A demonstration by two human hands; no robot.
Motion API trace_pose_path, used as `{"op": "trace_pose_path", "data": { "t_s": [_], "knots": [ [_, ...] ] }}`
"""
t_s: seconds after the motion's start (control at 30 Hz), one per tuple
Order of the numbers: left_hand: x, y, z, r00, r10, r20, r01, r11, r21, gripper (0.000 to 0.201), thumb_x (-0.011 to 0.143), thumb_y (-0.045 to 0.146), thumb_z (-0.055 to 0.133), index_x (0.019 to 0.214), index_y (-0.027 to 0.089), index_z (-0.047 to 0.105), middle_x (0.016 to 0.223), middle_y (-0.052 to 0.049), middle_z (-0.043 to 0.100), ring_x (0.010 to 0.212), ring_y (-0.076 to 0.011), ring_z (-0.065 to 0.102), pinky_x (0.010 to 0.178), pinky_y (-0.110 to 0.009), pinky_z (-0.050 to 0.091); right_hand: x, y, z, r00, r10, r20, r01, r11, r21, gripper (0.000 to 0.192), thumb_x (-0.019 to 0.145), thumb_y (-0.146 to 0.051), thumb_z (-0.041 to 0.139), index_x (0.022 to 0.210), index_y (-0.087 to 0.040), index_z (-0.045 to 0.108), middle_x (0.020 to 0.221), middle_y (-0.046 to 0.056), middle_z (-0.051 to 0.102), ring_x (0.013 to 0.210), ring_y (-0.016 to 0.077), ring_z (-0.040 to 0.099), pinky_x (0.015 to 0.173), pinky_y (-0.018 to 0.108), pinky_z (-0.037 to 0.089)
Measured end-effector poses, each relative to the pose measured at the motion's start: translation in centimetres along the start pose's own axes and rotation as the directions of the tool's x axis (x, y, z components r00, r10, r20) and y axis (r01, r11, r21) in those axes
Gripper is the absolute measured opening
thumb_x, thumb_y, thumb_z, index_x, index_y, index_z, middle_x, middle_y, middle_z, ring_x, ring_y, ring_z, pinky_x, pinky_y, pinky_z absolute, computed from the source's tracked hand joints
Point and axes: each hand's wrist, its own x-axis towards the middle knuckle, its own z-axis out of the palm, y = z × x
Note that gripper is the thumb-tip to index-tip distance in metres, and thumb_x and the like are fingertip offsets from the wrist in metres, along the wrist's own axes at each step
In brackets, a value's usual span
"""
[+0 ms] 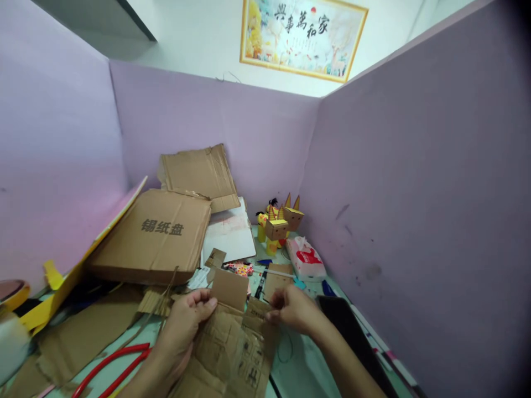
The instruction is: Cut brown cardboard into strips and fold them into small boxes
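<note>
A printed, creased cardboard piece (232,348) lies in front of me, with a small flap standing up at its top. My left hand (185,326) pinches the left side of that flap between thumb and fingers. My right hand (292,309) grips the cardboard's upper right edge. Both hands are close together over the near part of the table.
A flattened cardboard box with printed characters (155,235) and another cardboard sheet (199,174) lie behind. Small cardboard figures (280,224) and a tissue pack (306,258) stand at the back right. A red cord (112,365) runs at left, a dark phone (342,323) at right. Purple partition walls (415,193) enclose the table.
</note>
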Motion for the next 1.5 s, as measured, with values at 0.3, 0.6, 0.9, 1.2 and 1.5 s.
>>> {"op": "trace_pose_path", "data": {
  "t_s": [0.3,0.6,0.9,1.2,1.5],
  "knots": [
    [0.8,-3.1,-0.8,0.991,0.12,-0.059,-0.11,0.982,0.151,0.034,0.043,0.04,0.077,0.053,0.015,0.055,0.046,0.003,0.056,0.045,-0.0137,0.053,0.046,-0.023,0.039,-1.7,-1.9,4.7,0.997,0.058,0.055,-0.075,0.918,0.39,0.026,0.065,-0.044,0.065,0.07,-0.018,0.063,0.061,0.0,0.064,0.055,0.0157,0.057,0.049,0.024,0.042],
    [1.3,-4.7,-0.3,0.984,0.173,-0.04,-0.154,0.946,0.286,0.035,0.047,0.044,0.073,0.051,0.016,0.051,0.048,0.003,0.053,0.047,-0.0129,0.048,0.046,-0.023,0.036,-2.5,-0.6,5.9,0.989,0.131,0.061,-0.143,0.813,0.564,0.048,0.069,-0.061,0.055,0.083,-0.017,0.068,0.071,0.005,0.07,0.063,0.0215,0.064,0.052,0.029,0.047],
    [-0.8,-4.1,2.0,0.962,0.272,0.035,-0.271,0.922,0.277,0.028,0.054,0.032,0.069,0.076,0.018,0.057,0.067,-0.001,0.063,0.065,-0.0189,0.058,0.062,-0.028,0.045,-3.2,-0.8,7.2,0.978,0.205,-0.043,-0.132,0.762,0.634,0.056,0.068,-0.071,0.045,0.076,-0.02,0.067,0.078,0.006,0.071,0.078,0.0235,0.064,0.078,0.035,0.048],
    [-1.3,-4.2,2.0,0.929,0.34,0.147,-0.371,0.853,0.368,0.029,0.072,0.033,0.054,0.096,0.017,0.059,0.096,-0.008,0.066,0.094,-0.026,0.058,0.083,-0.035,0.043,-4.2,-1.2,7.4,0.999,-0.027,0.027,0.006,0.822,0.57,0.038,0.073,-0.048,0.06,0.094,-0.016,0.063,0.093,0.008,0.069,0.089,0.023,0.061,0.083,0.036,0.045],
    [-3.0,-4.2,2.3,0.908,0.381,0.176,-0.4,0.661,0.635,0.034,0.084,0.049,0.034,0.084,0.019,0.051,0.073,-0.005,0.06,0.07,-0.0224,0.056,0.063,-0.033,0.041,-4.9,-1.1,7.6,0.998,0.012,-0.064,0.016,0.91,0.415,0.045,0.082,-0.055,0.042,0.085,-0.015,0.061,0.081,0.006,0.067,0.078,0.0205,0.06,0.071,0.03,0.046]
  ]
}}
